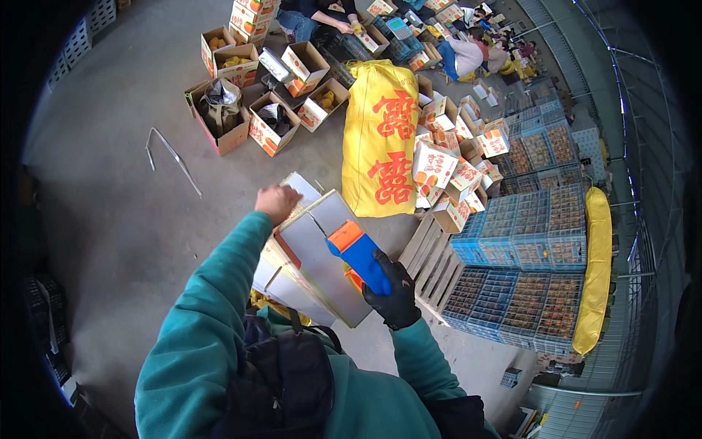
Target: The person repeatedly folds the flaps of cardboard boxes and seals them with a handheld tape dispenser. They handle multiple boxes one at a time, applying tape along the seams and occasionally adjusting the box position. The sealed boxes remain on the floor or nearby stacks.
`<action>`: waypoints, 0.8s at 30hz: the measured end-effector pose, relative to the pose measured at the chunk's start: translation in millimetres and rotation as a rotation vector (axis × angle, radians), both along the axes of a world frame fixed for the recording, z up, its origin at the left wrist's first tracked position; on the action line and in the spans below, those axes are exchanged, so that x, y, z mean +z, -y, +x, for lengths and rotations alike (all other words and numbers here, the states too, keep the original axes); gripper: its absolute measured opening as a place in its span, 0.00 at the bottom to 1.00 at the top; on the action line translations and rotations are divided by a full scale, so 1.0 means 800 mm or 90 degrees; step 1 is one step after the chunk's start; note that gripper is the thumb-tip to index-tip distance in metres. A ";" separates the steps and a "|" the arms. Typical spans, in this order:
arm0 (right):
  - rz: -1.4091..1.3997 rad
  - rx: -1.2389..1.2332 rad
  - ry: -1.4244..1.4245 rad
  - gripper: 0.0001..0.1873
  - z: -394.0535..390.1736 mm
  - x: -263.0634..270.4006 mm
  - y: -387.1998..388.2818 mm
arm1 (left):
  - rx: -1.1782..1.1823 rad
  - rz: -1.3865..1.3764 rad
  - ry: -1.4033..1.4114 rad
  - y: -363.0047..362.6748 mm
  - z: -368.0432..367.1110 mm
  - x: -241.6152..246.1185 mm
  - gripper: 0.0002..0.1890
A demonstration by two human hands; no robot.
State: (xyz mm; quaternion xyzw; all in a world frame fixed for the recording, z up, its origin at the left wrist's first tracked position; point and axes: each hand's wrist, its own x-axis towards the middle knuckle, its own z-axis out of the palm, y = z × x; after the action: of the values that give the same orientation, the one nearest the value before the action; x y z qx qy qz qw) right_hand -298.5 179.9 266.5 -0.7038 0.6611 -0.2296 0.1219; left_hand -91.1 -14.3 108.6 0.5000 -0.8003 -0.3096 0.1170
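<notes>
My right hand (392,291), in a black glove, grips a blue and orange tape dispenser (359,255) over a folded carton. Several partly flattened cardboard cartons (321,241), with pale grey faces and printed sides, lie stacked in front of my body. On the far left edge of the stack rests my bare left hand (278,203), its fingers bent over the carton edge; whether they grip it cannot be told. Under the near end of the cartons, a bit of yellow material (269,304) shows.
A large yellow sack (379,137) lies ahead, beside a pile of printed boxes (436,164). Blue crates (518,230) full of orange fruit and a wooden pallet (433,258) stand right. Open cartons (274,123) are ahead left. A white bent strip (175,159) lies on the floor. People sit farther off.
</notes>
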 end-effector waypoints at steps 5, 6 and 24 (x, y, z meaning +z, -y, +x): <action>0.001 -0.005 -0.029 0.35 -0.002 -0.001 -0.001 | 0.036 0.210 0.003 -0.018 0.024 -0.035 0.28; -0.024 0.004 -0.023 0.35 -0.003 -0.002 -0.003 | -0.059 0.359 -0.217 -0.021 0.032 -0.031 0.29; 0.086 0.012 -0.057 0.29 -0.067 0.003 -0.080 | 0.023 -0.226 0.145 -0.070 -0.085 0.102 0.31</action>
State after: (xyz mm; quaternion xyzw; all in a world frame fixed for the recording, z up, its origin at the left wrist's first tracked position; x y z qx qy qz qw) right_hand -352.5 243.5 268.8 -0.7096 0.6733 -0.1520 0.1414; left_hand -158.7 41.6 189.9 0.5177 -0.8412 -0.1031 0.1172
